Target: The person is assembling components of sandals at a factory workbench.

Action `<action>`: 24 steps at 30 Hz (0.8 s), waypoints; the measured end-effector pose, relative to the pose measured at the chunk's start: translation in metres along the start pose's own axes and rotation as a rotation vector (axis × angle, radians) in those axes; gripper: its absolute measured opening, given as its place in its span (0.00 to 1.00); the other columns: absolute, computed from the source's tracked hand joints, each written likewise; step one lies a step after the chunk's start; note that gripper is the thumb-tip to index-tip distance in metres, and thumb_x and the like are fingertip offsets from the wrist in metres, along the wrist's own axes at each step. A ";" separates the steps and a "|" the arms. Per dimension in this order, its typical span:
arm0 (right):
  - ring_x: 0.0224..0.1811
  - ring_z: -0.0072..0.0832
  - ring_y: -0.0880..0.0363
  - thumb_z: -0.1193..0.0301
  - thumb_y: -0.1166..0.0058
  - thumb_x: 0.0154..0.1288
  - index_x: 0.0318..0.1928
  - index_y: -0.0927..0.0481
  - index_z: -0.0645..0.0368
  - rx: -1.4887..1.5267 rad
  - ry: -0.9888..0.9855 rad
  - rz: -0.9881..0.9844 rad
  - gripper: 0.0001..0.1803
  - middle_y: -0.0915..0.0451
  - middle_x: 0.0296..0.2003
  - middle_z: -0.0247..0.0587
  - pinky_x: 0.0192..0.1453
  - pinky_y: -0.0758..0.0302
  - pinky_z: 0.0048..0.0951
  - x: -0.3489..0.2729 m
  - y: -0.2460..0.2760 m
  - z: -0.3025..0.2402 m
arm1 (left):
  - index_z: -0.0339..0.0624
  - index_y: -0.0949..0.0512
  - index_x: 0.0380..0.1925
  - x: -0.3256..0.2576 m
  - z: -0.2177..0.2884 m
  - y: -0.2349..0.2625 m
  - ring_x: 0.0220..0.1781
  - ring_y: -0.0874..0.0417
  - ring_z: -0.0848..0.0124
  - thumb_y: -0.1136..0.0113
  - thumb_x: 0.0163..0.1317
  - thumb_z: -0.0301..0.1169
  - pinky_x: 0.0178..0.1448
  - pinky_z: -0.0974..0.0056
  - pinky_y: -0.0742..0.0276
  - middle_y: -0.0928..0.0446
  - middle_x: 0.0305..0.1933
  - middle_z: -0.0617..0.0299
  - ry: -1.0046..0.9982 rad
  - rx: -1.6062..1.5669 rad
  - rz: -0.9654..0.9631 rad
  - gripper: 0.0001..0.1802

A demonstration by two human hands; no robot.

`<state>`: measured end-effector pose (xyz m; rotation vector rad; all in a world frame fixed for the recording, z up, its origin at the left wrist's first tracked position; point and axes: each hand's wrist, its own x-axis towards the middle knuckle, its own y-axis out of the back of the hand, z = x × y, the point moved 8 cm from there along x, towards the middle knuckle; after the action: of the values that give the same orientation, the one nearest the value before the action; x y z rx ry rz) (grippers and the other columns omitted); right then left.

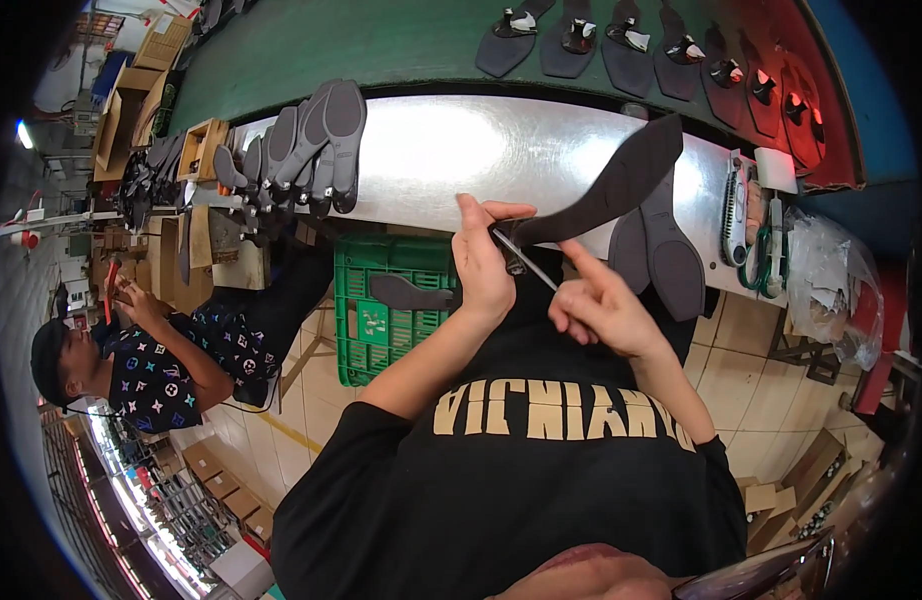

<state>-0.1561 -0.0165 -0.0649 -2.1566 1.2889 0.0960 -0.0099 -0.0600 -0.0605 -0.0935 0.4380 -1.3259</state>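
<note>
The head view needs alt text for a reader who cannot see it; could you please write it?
A person's left hand grips a dark sole over a metal worktop, while the right hand holds a slim metal tool near its end. Other soles, a green crate and a co-worker are to the left.

A green slatted plastic crate (342,312) sits below the edge of a shiny metal worktop (411,150), near a co-worker (151,365) in a black cap and colourfully patterned black shirt, who holds a thin red object (111,287). Green-handled scissors (765,262) lie beside a crumpled clear plastic bag (839,285), with opened brown cardboard boxes (773,510) at lower right.
</note>
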 end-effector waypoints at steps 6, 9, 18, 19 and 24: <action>0.18 0.14 0.35 0.71 0.53 0.74 0.72 0.41 0.57 0.349 -0.073 -0.051 0.28 0.29 0.25 0.33 0.21 0.40 0.15 -0.004 -0.015 0.005 | 0.33 0.21 0.26 -0.001 0.024 -0.003 0.27 0.22 0.76 0.80 0.74 0.62 0.36 0.73 0.27 0.19 0.24 0.59 -0.257 0.176 -0.089 0.46; 0.17 0.15 0.36 0.69 0.56 0.75 0.67 0.34 0.60 0.471 -0.027 -0.113 0.23 0.29 0.24 0.33 0.20 0.40 0.17 0.000 -0.006 -0.001 | 0.34 0.22 0.25 -0.001 0.024 0.001 0.27 0.23 0.76 0.83 0.72 0.64 0.37 0.73 0.28 0.19 0.25 0.60 -0.263 0.270 -0.120 0.49; 0.23 0.27 0.25 0.86 0.48 0.61 0.42 0.18 0.66 -0.823 0.627 0.323 0.11 0.23 0.25 0.43 0.28 0.30 0.24 -0.019 -0.017 -0.052 | 0.34 0.22 0.24 -0.003 0.038 -0.006 0.30 0.23 0.72 0.93 0.58 0.77 0.43 0.72 0.29 0.19 0.27 0.57 -0.248 0.279 -0.144 0.59; 0.23 0.27 0.25 0.86 0.48 0.61 0.42 0.18 0.66 -0.822 0.628 0.322 0.11 0.23 0.25 0.43 0.28 0.30 0.24 -0.020 -0.019 -0.052 | 0.35 0.22 0.24 -0.002 0.037 -0.006 0.30 0.23 0.72 0.93 0.58 0.77 0.42 0.72 0.28 0.19 0.27 0.58 -0.213 0.256 -0.137 0.59; 0.23 0.32 0.23 0.85 0.46 0.59 0.40 0.19 0.64 -0.859 0.665 0.203 0.09 0.22 0.26 0.44 0.27 0.28 0.27 -0.027 -0.033 -0.053 | 0.39 0.25 0.23 0.011 0.020 0.002 0.23 0.29 0.74 0.84 0.62 0.75 0.31 0.75 0.35 0.26 0.21 0.62 -0.074 0.000 -0.058 0.52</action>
<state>-0.1559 -0.0134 0.0034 -2.9026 2.1310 0.0066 0.0008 -0.0741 -0.0460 -0.1560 0.3746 -1.3745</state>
